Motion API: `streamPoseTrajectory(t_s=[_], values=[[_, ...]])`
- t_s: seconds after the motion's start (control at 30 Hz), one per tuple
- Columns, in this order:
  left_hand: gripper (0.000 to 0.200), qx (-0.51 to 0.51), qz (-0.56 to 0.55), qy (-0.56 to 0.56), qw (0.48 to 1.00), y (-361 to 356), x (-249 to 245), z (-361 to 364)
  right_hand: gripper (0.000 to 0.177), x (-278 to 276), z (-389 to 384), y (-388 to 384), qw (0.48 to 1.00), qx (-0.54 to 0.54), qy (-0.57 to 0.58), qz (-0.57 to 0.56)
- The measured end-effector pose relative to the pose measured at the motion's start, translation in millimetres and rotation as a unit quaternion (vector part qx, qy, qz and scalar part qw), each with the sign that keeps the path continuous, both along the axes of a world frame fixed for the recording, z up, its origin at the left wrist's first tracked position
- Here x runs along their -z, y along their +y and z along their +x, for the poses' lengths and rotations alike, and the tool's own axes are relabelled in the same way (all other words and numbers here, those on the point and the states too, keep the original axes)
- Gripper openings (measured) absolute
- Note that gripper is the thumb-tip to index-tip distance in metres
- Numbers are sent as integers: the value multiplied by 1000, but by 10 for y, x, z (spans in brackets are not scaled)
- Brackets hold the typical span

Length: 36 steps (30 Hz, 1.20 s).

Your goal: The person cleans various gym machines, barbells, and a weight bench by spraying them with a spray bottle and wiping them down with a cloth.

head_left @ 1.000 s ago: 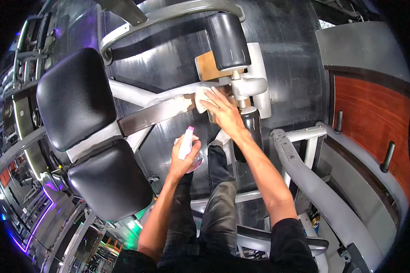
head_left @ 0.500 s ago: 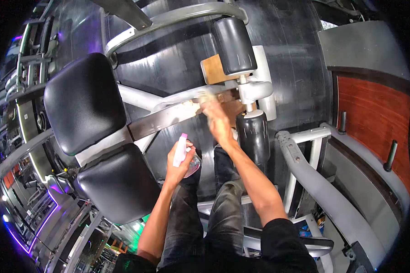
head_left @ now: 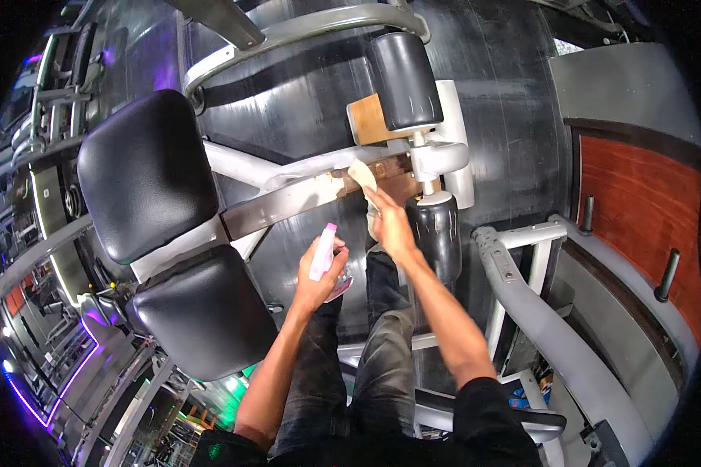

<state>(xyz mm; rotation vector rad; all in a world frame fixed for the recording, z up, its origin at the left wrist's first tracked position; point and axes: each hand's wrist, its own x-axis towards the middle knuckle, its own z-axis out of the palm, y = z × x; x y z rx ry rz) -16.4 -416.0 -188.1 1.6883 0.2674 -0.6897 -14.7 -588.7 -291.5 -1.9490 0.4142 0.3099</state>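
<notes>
A spray bottle [head_left: 322, 258] with a white and pink head is gripped in my left hand [head_left: 313, 282], its clear lower part showing below the fingers. My right hand [head_left: 393, 229] is closed around a pale yellowish cloth [head_left: 361, 176], whose top end reaches the side of the metal beam [head_left: 284, 204]. The beam looks scuffed, with light and brown patches near the cloth. It runs from the black padded seat [head_left: 202, 315] on the left to the black foam rollers [head_left: 403, 82] on the right. Part of the cloth hangs below my right fingers.
Another black pad [head_left: 148, 175] stands beside the seat. A wooden board [head_left: 372, 121] sits behind the rollers. Grey frame tubes [head_left: 553, 311] with black pegs stand to my right, near a red-brown wooden panel [head_left: 639, 226]. My legs are astride the lower frame.
My right hand has shifted slightly right and down, and the cloth, blurred earlier, shows clearly. My left hand has moved a little to the right and up with the spray bottle.
</notes>
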Motion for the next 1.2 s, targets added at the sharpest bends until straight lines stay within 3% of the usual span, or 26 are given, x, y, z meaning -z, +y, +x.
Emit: streamPoseTrajectory(t_s=[0.07, 0.2, 0.3, 0.37, 0.4, 0.6, 0.67, 0.7, 0.8, 0.87, 0.93, 1.0, 1.07, 1.13, 1.2], values=[[15, 8, 1, 2, 1000, -38, -26, 58, 60, -348, 38, -281, 994, -46, -37, 90], [14, 56, 15, -5, 998, -238, 69, 175, 66, -583, 86, -1103, 975, -90, -186, -85], [14, 72, 7, -23, 997, -480, 231, 219, 68, -392, 271, -1578, 968, -4, -181, -173], [14, 79, -5, -51, 996, -681, 302, 253, 68, -34, 326, -1734, 974, -22, -167, -150], [14, 79, -7, -52, 995, -779, 300, 278, 66, 67, 372, -1724, 955, -120, -179, -204], [13, 77, -52, -13, 996, -1129, 369, 355, 45, 330, 663, -1684, 958, -14, -140, -251], [13, 72, -58, -13, 996, -1159, 453, 327, 35, 339, 773, -1700, 973, 42, -31, -224], [13, 57, -49, -42, 996, -1164, 499, 303, 31, 366, 792, -1724, 971, 54, -38, -230], [14, 20, -59, -70, 996, -1186, 530, 273, 29, 446, 920, -1864, 974, 97, 43, -201], [15, -11, -112, -16, 994, -1180, 440, 288, 28, 641, 993, -2030, 975, 121, 51, -180], [16, 13, -91, -20, 996, -1114, 501, 279, 29, 615, 1054, -2039, 967, 176, 129, -131], [16, 39, -71, -59, 995, -1116, 529, 282, 32, 581, 915, -1915, 966, 163, 136, -147], [16, 54, -45, -63, 996, -1115, 516, 322, 40, 513, 626, -1778, 975, 79, -96, -183], [15, 71, -37, -48, 996, -1107, 493, 358, 46, 350, 316, -1649, 962, -6, -189, -197], [15, 83, -40, -51, 994, -1120, 445, 386, 44, 220, 174, -1579, 972, -10, -159, -171]])
